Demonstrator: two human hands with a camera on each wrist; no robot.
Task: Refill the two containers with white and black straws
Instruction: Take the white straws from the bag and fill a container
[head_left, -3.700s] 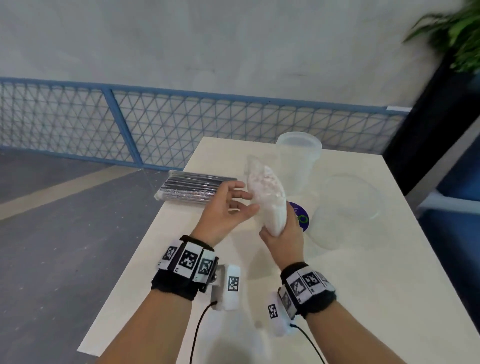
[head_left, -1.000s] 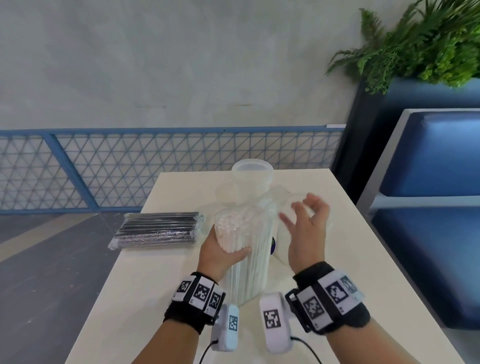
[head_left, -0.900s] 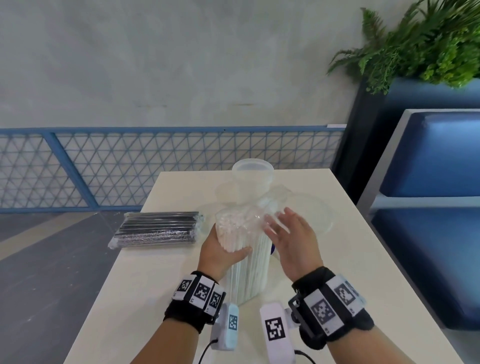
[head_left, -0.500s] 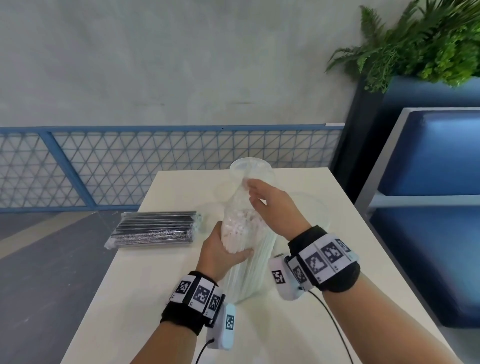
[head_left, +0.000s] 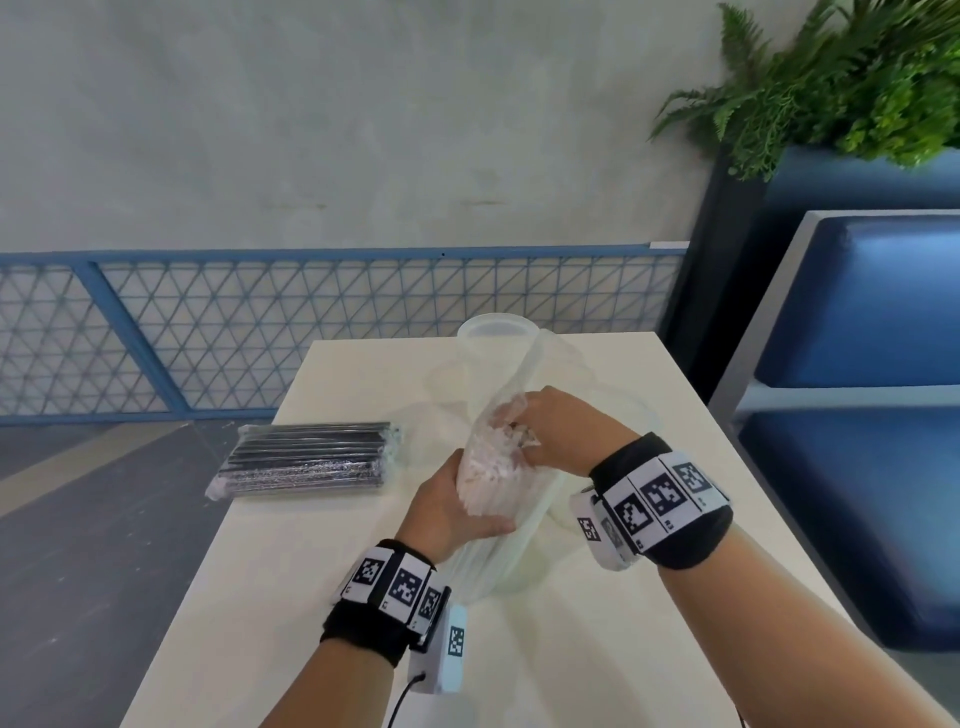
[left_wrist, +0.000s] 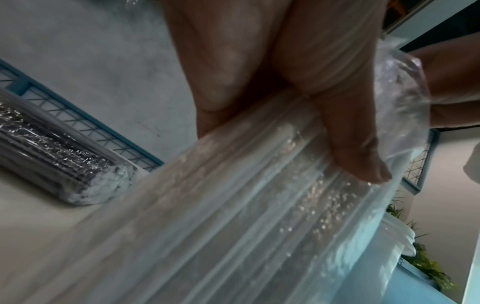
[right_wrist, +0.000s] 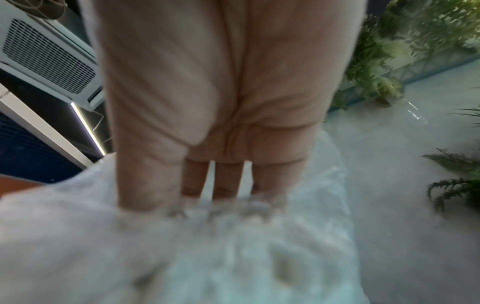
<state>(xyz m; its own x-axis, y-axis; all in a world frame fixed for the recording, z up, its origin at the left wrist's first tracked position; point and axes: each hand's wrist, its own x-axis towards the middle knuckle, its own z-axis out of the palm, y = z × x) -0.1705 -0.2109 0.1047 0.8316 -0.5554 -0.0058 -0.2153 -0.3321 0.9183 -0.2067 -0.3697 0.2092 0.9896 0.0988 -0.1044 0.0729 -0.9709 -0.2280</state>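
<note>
A clear plastic bag of white straws (head_left: 501, 525) stands upright on the cream table (head_left: 311, 597), its top open. My left hand (head_left: 457, 512) grips the bag around its middle; the left wrist view shows the fingers (left_wrist: 358, 148) curled over the wrapped straws (left_wrist: 233, 226). My right hand (head_left: 519, 431) reaches into the bag's mouth and pinches the straw tops, its fingertips buried among them (right_wrist: 207, 195). A wrapped pack of black straws (head_left: 306, 457) lies flat to the left. One tall clear container (head_left: 493, 338) stands behind the bag. A second clear container (head_left: 631, 415) shows faintly to the right.
A blue padded bench (head_left: 857, 415) runs close along the table's right side, with a planter of ferns (head_left: 857, 78) behind it. A blue mesh railing (head_left: 260, 332) stands beyond the far edge. Left of the table is grey floor.
My right hand went from open beside the bag, up over its top, and down into the opening onto the straws. My left hand kept its grip on the bag throughout.
</note>
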